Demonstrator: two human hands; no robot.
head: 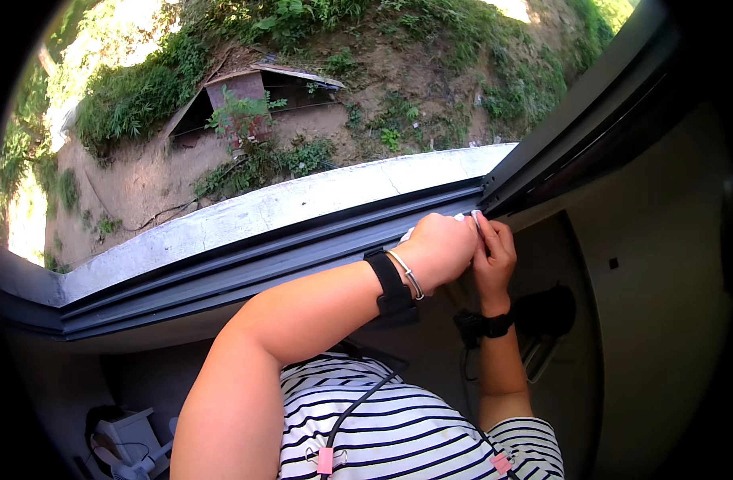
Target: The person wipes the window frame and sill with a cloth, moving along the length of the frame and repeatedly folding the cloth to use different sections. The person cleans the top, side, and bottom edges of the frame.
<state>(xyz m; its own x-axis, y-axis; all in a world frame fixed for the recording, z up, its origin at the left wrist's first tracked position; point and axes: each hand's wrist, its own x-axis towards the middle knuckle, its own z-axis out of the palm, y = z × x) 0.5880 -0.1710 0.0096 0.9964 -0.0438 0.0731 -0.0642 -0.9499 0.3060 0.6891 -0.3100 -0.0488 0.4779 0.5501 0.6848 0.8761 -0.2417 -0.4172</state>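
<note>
At the right end of a dark metal window track (318,243), my two hands meet, bent around a crumpled white cloth or tissue (406,236). Only scraps of it show, beside my left hand (447,247) and between the fingertips. My left hand wears a silver bangle and a black wrist strap; its fingers are curled and mostly hidden. My right hand (495,249), also with a black strap, pinches a white bit between thumb and fingers. Both are close to the corner where the track meets the upright window frame (573,114).
Outside the track runs a white concrete ledge (294,207), with an earth slope and a small shed (237,102) beyond. Below, indoors, are a dark stool-like object (546,309) and a white fan (129,468). A black cable (354,405) is clipped to my striped shirt.
</note>
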